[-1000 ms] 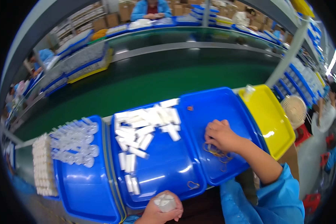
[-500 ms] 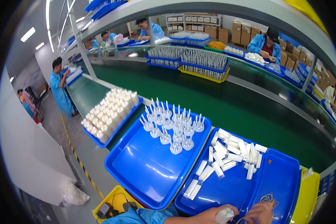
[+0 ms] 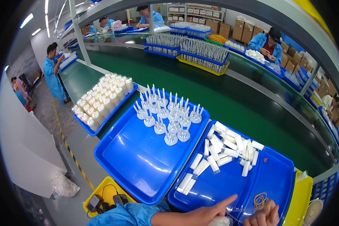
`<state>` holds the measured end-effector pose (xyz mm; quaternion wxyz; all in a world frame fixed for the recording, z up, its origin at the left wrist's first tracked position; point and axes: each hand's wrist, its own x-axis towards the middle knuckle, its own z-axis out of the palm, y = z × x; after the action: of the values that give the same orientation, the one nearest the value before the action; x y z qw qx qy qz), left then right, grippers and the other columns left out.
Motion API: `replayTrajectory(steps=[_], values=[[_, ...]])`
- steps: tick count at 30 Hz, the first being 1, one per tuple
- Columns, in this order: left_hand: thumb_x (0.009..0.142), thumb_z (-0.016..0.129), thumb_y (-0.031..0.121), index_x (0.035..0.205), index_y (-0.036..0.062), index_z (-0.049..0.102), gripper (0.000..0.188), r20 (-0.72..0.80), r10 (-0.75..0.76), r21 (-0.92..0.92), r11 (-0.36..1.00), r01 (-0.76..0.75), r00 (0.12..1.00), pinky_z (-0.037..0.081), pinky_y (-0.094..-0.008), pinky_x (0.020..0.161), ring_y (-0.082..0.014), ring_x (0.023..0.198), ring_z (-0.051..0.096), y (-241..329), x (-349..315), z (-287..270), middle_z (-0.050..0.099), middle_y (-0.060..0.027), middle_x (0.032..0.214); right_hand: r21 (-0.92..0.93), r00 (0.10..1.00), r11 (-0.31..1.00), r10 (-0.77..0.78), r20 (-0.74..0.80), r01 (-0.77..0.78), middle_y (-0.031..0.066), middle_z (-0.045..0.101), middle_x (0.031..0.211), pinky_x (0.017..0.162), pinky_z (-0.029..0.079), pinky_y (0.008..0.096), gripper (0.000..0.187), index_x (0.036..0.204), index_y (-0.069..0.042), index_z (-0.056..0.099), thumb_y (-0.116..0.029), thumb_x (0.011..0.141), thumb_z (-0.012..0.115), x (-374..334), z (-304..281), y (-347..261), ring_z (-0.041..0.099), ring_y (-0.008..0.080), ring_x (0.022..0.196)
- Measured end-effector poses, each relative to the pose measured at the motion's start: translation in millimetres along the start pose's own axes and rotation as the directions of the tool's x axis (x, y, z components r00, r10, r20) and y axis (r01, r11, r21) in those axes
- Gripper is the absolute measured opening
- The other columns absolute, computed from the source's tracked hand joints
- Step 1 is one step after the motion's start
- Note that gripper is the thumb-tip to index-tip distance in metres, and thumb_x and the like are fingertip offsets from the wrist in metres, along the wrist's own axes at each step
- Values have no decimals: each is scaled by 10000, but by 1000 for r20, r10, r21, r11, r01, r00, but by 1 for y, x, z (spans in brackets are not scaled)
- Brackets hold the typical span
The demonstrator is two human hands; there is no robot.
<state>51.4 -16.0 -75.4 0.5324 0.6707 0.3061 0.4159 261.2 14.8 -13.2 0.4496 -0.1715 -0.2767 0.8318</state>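
At the lower edge, my left hand (image 3: 211, 214) grips a white cylindrical bundle (image 3: 219, 221), its index finger stretched out to the right. My right hand (image 3: 263, 217) is beside it with fingers curled together. A thin strand, seemingly a rubber band (image 3: 235, 218), runs from the right hand's fingers toward the bundle. Just above the right hand lies a loose coil of tan rubber bands (image 3: 260, 199), inside a blue tray (image 3: 277, 180). White flat packs in clear sleeves (image 3: 229, 145) are heaped at the far side of the neighbouring blue tray (image 3: 203, 196).
Left of these, a large blue tray (image 3: 132, 162) bears several white pronged pieces on round bases (image 3: 171, 116). A tray of upright white bundles (image 3: 105, 98) sits farther left. Beyond runs a green conveyor (image 3: 252, 109). A yellow bin (image 3: 107, 194) holds black adapters. Co-workers sit across the line.
My left index finger has extended, and the bundle is lower and mostly out of sight. My right hand has curled closed. The whole view has shifted slightly.
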Motion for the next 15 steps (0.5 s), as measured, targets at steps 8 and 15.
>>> replayTrajectory(steps=[8, 15], values=[[748, 658, 19, 1366, 166, -254, 1112, -22, -309, -390, 879, 276, 951, 451, -307, 647, -176, 715, 553, 4, 13, -20, 526, -109, 892, -517, 616, 807, 259, 744, 285, 23, 457, 520, 483, 343, 321, 430, 1133, 42, 535, -300, 873, 560, 15, 15, 33, 451, 176, 464], [729, 662, -55, 1320, 197, -336, 1188, -335, 78, -232, 959, -162, 939, 453, -267, 656, -121, 768, 529, -29, -1, 2, 504, -117, 950, 258, 982, 952, 137, 132, -167, 190, 95, 1468, 721, 513, 386, 465, 1379, -154, 278, -32, 936, 348, 0, -39, 37, 561, 399, 1001]])
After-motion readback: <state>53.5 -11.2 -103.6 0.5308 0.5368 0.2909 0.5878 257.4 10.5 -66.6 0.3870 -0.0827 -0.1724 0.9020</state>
